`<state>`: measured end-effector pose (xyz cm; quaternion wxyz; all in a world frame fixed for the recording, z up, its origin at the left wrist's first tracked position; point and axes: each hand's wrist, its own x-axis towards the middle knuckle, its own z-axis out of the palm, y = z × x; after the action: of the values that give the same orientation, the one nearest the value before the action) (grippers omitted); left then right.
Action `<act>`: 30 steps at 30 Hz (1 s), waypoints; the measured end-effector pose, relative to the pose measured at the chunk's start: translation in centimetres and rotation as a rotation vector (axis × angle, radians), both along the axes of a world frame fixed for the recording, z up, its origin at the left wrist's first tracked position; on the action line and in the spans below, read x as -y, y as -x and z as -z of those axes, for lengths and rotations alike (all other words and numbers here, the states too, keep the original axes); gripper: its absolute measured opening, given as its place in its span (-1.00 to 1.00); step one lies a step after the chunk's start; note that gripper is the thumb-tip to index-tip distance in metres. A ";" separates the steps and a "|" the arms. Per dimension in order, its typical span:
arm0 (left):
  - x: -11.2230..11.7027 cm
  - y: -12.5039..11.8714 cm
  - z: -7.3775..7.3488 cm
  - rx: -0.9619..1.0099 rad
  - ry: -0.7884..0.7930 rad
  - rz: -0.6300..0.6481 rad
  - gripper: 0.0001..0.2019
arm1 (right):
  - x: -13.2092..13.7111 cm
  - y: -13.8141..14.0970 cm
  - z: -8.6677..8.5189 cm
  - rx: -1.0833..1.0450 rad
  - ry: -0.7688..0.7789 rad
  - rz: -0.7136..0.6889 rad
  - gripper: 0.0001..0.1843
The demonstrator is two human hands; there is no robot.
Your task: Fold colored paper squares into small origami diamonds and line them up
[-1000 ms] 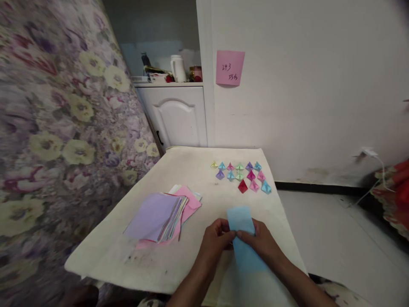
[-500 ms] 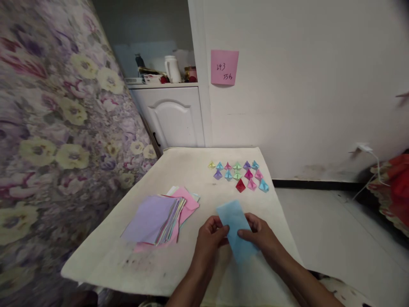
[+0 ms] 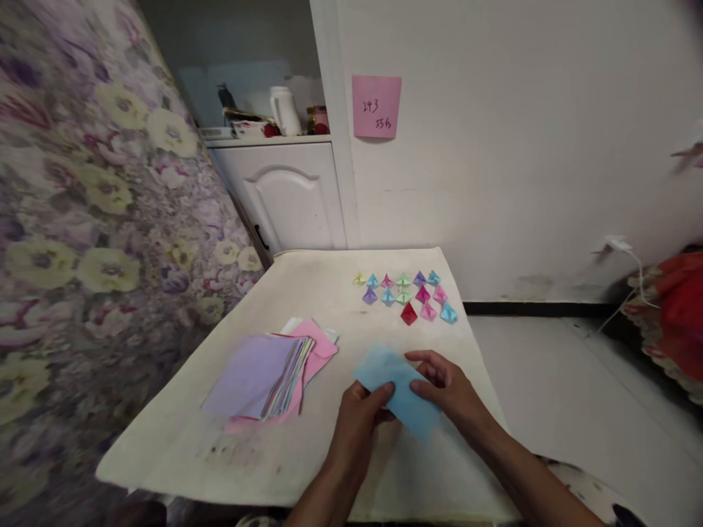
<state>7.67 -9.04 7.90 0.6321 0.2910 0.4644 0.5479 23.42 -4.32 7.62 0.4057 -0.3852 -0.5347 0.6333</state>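
Observation:
Both my hands hold a folded light blue paper (image 3: pixel 396 389) just above the near part of the white table (image 3: pixel 329 300). My left hand (image 3: pixel 357 419) pinches its lower left edge with thumb on top. My right hand (image 3: pixel 450 390) grips its right side, fingers partly spread over the sheet. The strip lies tilted, its far end pointing left. A stack of coloured paper sheets (image 3: pixel 267 373), purple on top and pink beneath, lies to the left of my hands.
Several small folded paper shapes (image 3: pixel 405 295) in mixed colours sit in rows at the table's far right. A pink note (image 3: pixel 376 106) is stuck on the white wall. A flowered cloth (image 3: pixel 93 219) hangs at left; a white cabinet (image 3: pixel 285 194) stands behind.
The blue paper has turned counter-clockwise, from pointing away from me to lying slanted toward the left. Both hands shifted slightly left and farther onto the table with it.

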 end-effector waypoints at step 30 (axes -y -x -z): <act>0.2 -0.9 -1.3 0.073 0.010 -0.074 -0.73 | 0.8 -0.2 -1.5 -0.026 0.013 0.011 -0.65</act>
<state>8.55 -9.24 9.19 0.6294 0.2501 0.4541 0.5789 23.60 -5.14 9.09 0.4136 -0.3826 -0.5232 0.6394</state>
